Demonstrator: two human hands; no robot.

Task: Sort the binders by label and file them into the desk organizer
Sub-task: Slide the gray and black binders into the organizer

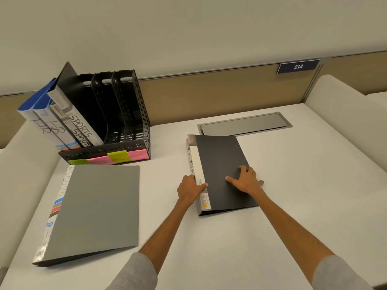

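A black binder lies flat on the white desk, on top of another binder whose spine shows at its left edge. My left hand grips the black binder's white spine, thumb over the top. My right hand rests with spread fingers on its cover. A grey binder lies flat at the left. The black mesh desk organizer stands at the back left, with yellow and pink sticky labels on its front. Two blue binders marked HR and two marked SPORTS lean in its left slots.
A metal cable hatch is set into the desk behind the black binder. A tan partition with a plate reading 214 closes off the back. Raised white dividers flank the desk on both sides.
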